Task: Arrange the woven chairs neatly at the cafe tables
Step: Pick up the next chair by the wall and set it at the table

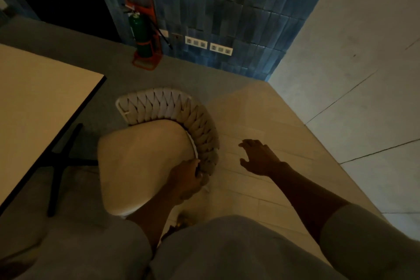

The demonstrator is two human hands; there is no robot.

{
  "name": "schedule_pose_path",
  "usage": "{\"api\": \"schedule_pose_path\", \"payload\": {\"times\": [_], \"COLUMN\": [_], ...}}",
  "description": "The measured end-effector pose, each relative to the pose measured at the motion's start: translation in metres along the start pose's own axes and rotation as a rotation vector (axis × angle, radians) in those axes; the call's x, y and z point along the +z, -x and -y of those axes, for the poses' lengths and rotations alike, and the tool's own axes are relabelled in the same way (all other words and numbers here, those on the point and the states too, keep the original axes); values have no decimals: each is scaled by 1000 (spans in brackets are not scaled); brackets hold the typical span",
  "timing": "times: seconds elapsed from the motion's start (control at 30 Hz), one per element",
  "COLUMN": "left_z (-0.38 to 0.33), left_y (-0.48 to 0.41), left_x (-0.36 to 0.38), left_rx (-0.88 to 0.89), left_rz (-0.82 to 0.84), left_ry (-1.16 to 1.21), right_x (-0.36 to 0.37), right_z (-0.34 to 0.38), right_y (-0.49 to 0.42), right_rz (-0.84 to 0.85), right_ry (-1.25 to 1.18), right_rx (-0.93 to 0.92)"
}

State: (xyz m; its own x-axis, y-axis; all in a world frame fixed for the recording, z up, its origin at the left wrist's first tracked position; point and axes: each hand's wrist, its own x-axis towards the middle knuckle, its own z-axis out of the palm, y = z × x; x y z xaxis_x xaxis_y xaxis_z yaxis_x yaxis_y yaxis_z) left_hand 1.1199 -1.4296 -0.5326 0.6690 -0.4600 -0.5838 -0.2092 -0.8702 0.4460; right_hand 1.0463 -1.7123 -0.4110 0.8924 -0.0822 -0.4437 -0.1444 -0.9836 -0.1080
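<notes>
Now left hand grips the woven chair back; right hand hovers spread, empty

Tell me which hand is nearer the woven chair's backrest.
Left. The left hand grips the near end of the woven backrest. The right hand hovers open to the right of it and does not touch it.

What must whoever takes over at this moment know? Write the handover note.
Left hand: grips the near end of the woven chair's backrest.
Right hand: open, holds nothing, to the right of the chair.
The chair stands off the corner of the table, at an angle, not tucked in.
Done: chair gripped.
Left: square it up and slide it in at the table.
</notes>
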Motion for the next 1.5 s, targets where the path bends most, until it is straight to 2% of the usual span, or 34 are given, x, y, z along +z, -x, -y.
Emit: {"api": "schedule_pose_path", "payload": {"times": [0.13,0.37,0.47,0.63,0.73,0.83,1.03,1.27,1.37,1.5], "left_z": [-16,-47,-50,-70,-84,-94,-103,-93,-95,-92], "left_y": [17,28,14,-13,-38,-63,-124,-160,-159,-158], "left_x": [-35,-72,-61,-23,8,30,46,65,65,69], "left_rx": [36,-134,-269,-492,-530,-509,-430,-466,-468,-456], "left_rz": [-34,-25,-56,-89,-94,-179,-271,-123,-135,-151], "left_ry": [23,224,250,463,484,487,503,465,421,485], "right_x": [-15,-37,-44,-57,-63,-58,-34,0,9,27], "right_z": [6,2,-2,5,13,21,45,81,94,94], "right_y": [-49,-149,-200,-287,-332,-369,-424,-477,-494,-502], "right_rz": [36,115,137,175,174,133,56,-71,-120,-138], "right_ry": [46,174,214,317,297,204,-97,-213,-235,-239], "right_rx": [-66,-280,-409,-621,-678,-653,-406,-294,-271,-287]}}
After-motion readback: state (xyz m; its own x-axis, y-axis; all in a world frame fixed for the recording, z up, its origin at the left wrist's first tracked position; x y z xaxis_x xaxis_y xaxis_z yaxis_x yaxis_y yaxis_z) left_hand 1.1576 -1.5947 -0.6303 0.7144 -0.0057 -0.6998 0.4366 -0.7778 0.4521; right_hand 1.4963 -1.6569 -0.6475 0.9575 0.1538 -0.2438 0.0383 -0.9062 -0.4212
